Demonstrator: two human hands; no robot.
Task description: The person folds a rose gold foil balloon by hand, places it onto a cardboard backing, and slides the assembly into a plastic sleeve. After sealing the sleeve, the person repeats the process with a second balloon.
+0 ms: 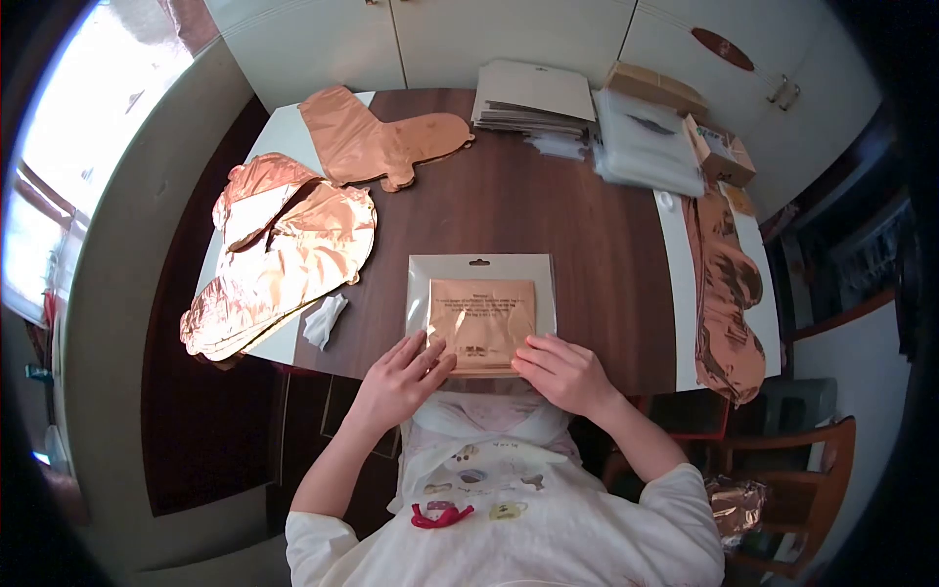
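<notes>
A clear plastic packet with a pale backing card and a hang hole lies at the table's near edge. Inside it shows a folded copper-coloured foil piece with dark printed text. My left hand rests on the packet's lower left corner, fingers spread and lying flat. On the lower right corner lies my right hand, its fingers stretched out over the foil's edge. Neither hand is wrapped round anything.
Copper foil shapes are stacked at the left, another foil pile behind them. White crumpled tissue lies nearer. Cards, plastic bags and a small box stand at the back; long foil pieces lie right.
</notes>
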